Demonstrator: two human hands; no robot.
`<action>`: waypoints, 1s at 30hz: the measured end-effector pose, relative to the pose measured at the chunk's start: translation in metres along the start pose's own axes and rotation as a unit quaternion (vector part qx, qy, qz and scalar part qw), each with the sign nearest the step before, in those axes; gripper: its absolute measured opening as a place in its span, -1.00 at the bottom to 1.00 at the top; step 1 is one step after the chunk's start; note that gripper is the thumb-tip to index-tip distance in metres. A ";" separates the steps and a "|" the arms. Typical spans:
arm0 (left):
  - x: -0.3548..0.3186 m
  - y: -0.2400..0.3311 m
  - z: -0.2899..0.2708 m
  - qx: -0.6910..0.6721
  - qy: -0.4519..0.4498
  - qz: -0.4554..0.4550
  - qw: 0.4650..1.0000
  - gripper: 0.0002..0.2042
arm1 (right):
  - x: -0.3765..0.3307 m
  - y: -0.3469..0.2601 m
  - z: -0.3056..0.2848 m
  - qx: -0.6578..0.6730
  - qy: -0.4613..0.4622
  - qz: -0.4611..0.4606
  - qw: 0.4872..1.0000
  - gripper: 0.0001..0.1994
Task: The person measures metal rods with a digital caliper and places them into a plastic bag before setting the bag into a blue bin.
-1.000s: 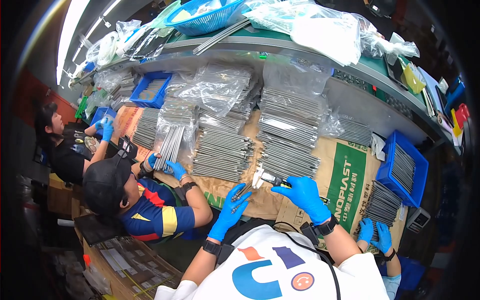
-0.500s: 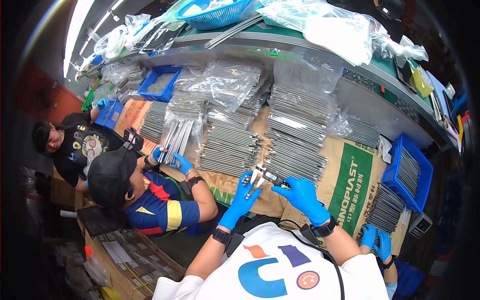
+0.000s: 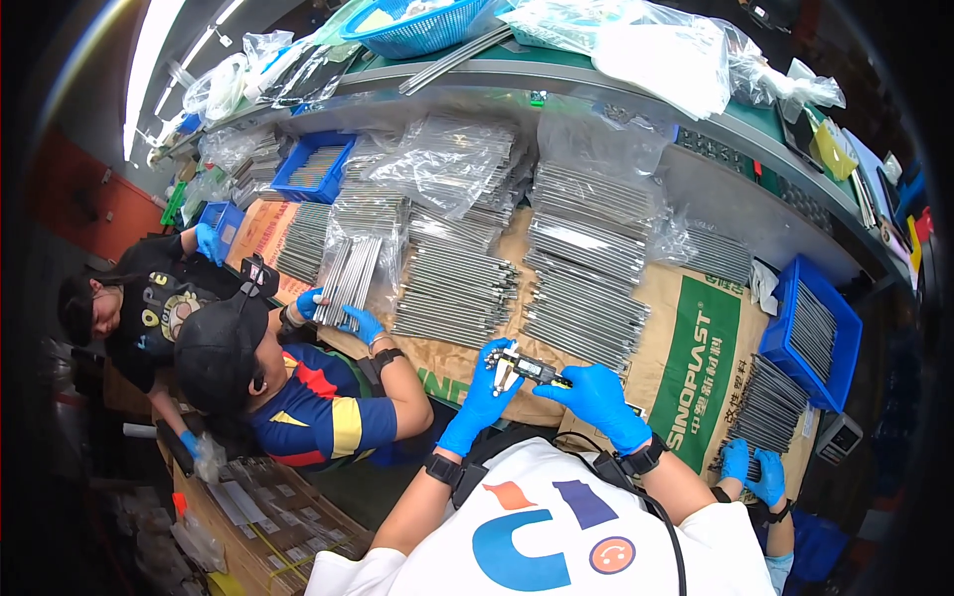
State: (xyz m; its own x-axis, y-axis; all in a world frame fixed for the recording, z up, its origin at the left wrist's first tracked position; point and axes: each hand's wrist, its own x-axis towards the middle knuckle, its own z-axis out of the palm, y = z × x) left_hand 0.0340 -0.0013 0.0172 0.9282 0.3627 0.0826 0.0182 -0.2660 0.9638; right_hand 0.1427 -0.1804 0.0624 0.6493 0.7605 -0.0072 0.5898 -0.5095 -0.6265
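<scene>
In front of my chest, my right hand (image 3: pixel 604 402) in a blue glove is closed round the end of a digital caliper (image 3: pixel 537 370). The caliper's metal jaws point left, up against my left hand (image 3: pixel 481 397). Gloved in blue too, that hand is closed on small shiny metal pieces; their exact kind is hard to make out behind the jaws and fingers. Just beyond my hands lie rows of thin metal rods (image 3: pixel 452 298), with another stack of rods (image 3: pixel 581 308) to their right.
On my left a person in a cap (image 3: pixel 224 338) holds a bundle of rods (image 3: pixel 348 281); another person (image 3: pixel 149 298) is farther left. At right, a co-worker's gloved hands (image 3: pixel 750 472) touch dark rods (image 3: pixel 763 407) beside a blue bin (image 3: pixel 840 348). A shelf (image 3: pixel 576 72) spans the back.
The caliper's jaws have come closer to the pieces in my left hand, and both hands have shifted slightly. The person at far left has lowered one hand toward a cardboard box.
</scene>
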 end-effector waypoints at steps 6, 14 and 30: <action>-0.001 0.003 0.001 0.003 -0.005 -0.015 1.000 -0.41 | 0.002 -0.003 -0.006 -0.007 -0.012 0.004 1.000 -0.42; 0.000 0.004 -0.006 0.089 -0.043 0.030 0.995 -0.42 | 0.000 -0.004 -0.015 0.018 0.004 0.018 1.000 -0.43; -0.007 -0.010 -0.023 0.074 -0.086 0.014 0.993 -0.63 | 0.040 -0.003 -0.038 -0.059 0.069 -0.022 0.996 -0.47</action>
State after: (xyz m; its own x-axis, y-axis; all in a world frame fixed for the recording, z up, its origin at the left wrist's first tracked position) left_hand 0.0192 0.0192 0.0124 0.9786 0.1989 0.0523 0.0341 -0.4077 0.9125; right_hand 0.1855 -0.1638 0.0936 0.6758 0.7255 0.1301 0.6667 -0.5265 -0.5275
